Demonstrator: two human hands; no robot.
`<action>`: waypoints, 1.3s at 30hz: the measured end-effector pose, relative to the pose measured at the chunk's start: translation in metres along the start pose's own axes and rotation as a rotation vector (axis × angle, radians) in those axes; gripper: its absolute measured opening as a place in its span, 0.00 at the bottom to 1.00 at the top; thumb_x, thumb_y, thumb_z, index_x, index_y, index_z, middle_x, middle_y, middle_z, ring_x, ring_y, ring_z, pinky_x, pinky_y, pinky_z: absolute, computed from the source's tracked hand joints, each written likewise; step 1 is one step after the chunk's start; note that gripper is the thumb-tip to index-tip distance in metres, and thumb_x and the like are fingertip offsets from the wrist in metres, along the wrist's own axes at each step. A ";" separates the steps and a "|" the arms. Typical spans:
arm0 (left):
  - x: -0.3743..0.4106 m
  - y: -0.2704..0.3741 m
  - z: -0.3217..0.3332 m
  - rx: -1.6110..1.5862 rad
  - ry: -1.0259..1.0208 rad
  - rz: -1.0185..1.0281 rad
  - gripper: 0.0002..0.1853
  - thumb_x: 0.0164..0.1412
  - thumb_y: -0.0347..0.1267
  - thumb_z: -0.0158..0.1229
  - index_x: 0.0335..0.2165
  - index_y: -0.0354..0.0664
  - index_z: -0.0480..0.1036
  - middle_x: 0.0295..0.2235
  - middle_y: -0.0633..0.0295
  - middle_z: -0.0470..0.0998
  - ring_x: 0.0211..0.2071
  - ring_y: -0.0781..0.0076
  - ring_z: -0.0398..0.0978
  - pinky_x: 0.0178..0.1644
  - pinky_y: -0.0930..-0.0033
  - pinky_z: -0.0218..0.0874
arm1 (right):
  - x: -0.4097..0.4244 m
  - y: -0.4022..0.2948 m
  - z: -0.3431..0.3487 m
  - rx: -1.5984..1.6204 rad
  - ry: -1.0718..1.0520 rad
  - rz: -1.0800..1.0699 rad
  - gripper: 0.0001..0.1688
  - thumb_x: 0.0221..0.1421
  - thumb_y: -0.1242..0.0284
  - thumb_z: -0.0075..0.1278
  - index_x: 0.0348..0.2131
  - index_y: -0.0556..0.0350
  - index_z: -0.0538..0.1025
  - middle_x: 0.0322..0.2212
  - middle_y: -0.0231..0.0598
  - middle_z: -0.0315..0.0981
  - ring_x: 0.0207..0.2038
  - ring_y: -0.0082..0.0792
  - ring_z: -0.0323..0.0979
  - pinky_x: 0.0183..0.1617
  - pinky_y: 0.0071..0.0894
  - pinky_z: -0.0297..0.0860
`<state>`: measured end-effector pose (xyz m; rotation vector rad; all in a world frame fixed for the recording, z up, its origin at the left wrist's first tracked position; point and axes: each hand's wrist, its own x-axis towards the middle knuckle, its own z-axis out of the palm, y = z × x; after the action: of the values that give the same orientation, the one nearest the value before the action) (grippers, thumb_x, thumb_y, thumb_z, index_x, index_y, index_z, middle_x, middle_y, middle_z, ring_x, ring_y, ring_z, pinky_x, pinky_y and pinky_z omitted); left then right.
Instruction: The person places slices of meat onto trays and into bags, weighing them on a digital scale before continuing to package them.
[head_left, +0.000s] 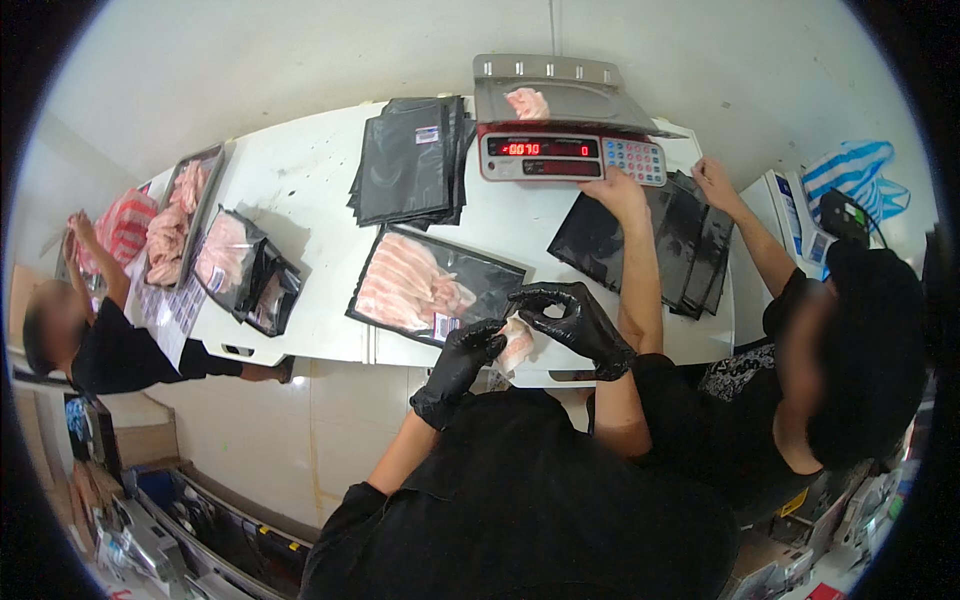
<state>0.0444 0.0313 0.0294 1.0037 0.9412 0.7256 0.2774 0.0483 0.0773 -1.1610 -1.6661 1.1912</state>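
Note:
Both my hands are in black gloves, close together over the table's near edge. Between them hangs a small slice of raw, fatty meat (517, 349). My left hand (461, 365) grips it from the left with the fingertips. My right hand (576, 324) pinches its upper end, thumb and forefinger curved into a ring. Just beyond lies a black-backed plastic pouch (491, 279) with pale pink meat slices (397, 289) showing in it and a label at its lower edge. Farther back, a digital scale (491, 169) carries another small meat piece (529, 103) on its metal pan.
Black pouches (405, 165) are stacked left of the scale; more (637, 232) lie right. Filled pouches (225, 255) and a tray of meat (176, 229) occupy the table's left. A co-worker (712, 405) at right reaches a hand (619, 193) to the scale. Another person (127, 345) stands at far left.

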 end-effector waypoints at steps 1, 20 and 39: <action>0.001 0.003 0.000 -0.002 -0.017 -0.010 0.21 0.63 0.27 0.61 0.54 0.36 0.74 0.45 0.61 0.80 0.42 0.78 0.75 0.46 0.71 0.68 | -0.002 0.002 -0.002 0.048 0.030 0.010 0.16 0.58 0.77 0.57 0.47 0.62 0.80 0.40 0.38 0.82 0.42 0.23 0.75 0.51 0.29 0.71; 0.013 0.011 0.022 -0.010 0.104 0.135 0.16 0.63 0.25 0.61 0.50 0.37 0.77 0.43 0.64 0.81 0.43 0.80 0.75 0.48 0.73 0.67 | -0.032 -0.017 0.014 -0.500 0.339 -0.269 0.25 0.53 0.82 0.59 0.51 0.63 0.75 0.47 0.49 0.79 0.47 0.46 0.79 0.50 0.41 0.74; 0.026 0.019 0.037 0.359 0.004 0.444 0.45 0.56 0.22 0.66 0.67 0.39 0.52 0.61 0.55 0.66 0.59 0.68 0.66 0.63 0.63 0.59 | -0.032 0.025 0.014 0.162 0.433 0.139 0.32 0.58 0.81 0.58 0.60 0.60 0.70 0.39 0.44 0.82 0.42 0.24 0.77 0.48 0.27 0.74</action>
<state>0.0877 0.0472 0.0472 1.5577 0.8770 0.9441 0.2794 0.0181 0.0471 -1.3367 -1.1607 1.0439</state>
